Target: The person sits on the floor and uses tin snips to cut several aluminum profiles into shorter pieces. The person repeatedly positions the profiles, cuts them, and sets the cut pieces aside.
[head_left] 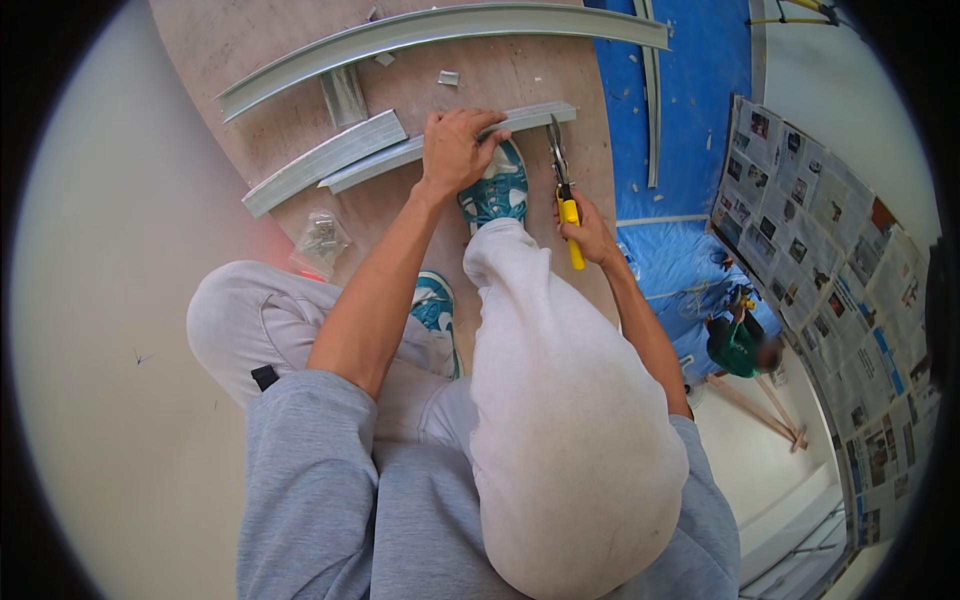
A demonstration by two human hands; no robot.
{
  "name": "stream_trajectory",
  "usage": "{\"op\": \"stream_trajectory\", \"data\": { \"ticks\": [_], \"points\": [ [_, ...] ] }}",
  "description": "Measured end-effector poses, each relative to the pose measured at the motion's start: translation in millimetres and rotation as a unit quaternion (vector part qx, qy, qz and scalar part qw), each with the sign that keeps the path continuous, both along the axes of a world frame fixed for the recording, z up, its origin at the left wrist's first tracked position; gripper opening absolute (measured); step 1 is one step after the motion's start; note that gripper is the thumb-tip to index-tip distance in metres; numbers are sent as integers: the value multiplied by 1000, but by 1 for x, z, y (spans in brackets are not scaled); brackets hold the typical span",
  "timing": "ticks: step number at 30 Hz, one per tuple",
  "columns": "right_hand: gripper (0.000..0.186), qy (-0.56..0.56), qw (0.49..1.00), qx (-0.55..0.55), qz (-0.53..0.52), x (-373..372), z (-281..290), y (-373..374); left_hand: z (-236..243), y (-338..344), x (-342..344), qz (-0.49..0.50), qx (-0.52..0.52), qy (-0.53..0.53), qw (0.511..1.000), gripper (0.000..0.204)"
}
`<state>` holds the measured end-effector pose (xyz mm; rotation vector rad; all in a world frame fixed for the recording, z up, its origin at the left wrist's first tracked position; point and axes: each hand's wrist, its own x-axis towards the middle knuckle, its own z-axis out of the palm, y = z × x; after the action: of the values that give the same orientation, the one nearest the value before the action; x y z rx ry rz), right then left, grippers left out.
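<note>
A thin metal stud (385, 161) lies across the wooden board in front of me, partly under the toe of my teal shoe (497, 190). My left hand (460, 148) is closed over the middle of this stud, fingers bent round its upper edge. In my right hand (588, 228) are tin snips (570, 222) with yellow handles, gripped from the right side. Their metal jaws reach up to the stud near its right end; whether the blades touch it I cannot tell. Beside the stud's left end rests another short metal channel (325, 162).
A long metal channel (440, 27) spans the board's (560, 75) far side, with a short piece (344, 97) beneath it. Metal scraps and a clear bag (322, 240) lie about. Blue sheeting (665, 150) and a newspaper-covered panel (820, 220) are at right. Another person (738, 342) in green is below.
</note>
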<state>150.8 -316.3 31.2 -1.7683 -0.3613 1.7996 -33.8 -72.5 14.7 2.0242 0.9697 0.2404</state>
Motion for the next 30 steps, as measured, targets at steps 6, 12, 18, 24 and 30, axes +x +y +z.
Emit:
{"op": "stream_trajectory", "data": {
  "ticks": [6,12,18,24,30],
  "points": [
    [49,20,1000,17,3,5,-1,1,43,-34,18,124,-14,-14,992,32],
    [43,-21,999,29,20,1,10,8,44,-100,55,-33,-503,165,848,60],
    [40,35,999,6,-3,-1,3,2,12,-103,68,84,-651,63,751,98],
    [43,15,1000,2,8,2,8,-2,17,-112,63,103,-642,9,760,100],
    [49,22,1000,-5,1,2,16,11,8,-125,65,135,-660,1,739,71]
  ]
}}
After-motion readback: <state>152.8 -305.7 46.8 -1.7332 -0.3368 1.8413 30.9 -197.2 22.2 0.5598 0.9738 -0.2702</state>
